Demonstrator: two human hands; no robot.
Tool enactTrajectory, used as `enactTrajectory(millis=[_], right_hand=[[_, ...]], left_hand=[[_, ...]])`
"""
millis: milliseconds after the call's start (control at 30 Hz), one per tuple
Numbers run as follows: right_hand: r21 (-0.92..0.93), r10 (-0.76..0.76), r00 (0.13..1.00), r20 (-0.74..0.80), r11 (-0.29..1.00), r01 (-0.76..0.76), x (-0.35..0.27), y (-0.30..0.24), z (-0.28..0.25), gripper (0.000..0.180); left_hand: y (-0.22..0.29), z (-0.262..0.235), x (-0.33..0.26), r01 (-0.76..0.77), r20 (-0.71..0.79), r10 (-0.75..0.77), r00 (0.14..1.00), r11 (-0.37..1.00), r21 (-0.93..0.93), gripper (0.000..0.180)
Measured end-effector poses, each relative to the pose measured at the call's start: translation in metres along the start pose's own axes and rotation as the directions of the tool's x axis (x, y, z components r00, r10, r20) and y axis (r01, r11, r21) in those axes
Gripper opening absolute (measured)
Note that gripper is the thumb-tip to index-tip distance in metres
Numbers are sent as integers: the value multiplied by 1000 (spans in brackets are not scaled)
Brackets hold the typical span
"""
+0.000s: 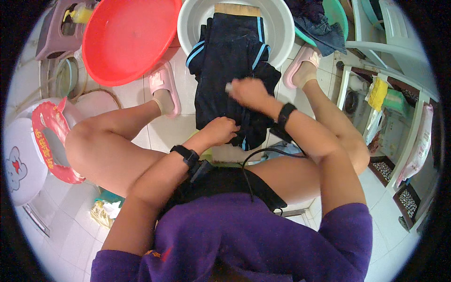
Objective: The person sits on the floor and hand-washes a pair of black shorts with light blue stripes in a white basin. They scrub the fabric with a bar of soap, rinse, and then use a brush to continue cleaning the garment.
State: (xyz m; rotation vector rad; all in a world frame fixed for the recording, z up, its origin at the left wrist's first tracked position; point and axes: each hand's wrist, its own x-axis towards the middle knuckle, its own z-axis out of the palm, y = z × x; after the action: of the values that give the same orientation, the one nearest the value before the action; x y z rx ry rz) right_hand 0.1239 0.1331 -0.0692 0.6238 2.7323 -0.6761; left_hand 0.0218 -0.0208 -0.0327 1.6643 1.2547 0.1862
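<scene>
Garment (223,61) lies lengthwise, pointing into white basin (279,35).

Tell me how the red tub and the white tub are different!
The red tub is bright red, but the white tub is whitish. The red tub is over on the left, while the white tub is nearer the middle. The white tub has dark cloth draped over its near edge; the red tub's near edge has none. Both are round and wide.

Soft light is brightening the floor (171,129). Lines are curving toward black corners (the right hand (251,94) is looking blurred).
</scene>
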Motion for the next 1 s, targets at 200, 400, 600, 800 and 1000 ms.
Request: enactTrajectory(millis=[200,400,600,800,1000], right_hand=[[26,95,994,-50,995,-94,18,16,-33,26],[5,-253,966,47,967,254,1,-15,-4,24],[-5,51,982,-182,999,-53,55,33,-18,31],[79,-314,946,83,948,308,-3,-17,-8,32],[-67,102,978,-184,991,-116,44,22,-16,34]], left_hand=[[6,3,-9,38,-3,-39,999,997,-67,38],[3,7,-12,16,37,-13,999,995,-94,48],[-8,3,-11,-14,38,22,999,982,-189,52],[-11,4,-7,25,102,4,995,962,-273,49],[-13,6,-7,-23,22,32,999,948,-319,45]])
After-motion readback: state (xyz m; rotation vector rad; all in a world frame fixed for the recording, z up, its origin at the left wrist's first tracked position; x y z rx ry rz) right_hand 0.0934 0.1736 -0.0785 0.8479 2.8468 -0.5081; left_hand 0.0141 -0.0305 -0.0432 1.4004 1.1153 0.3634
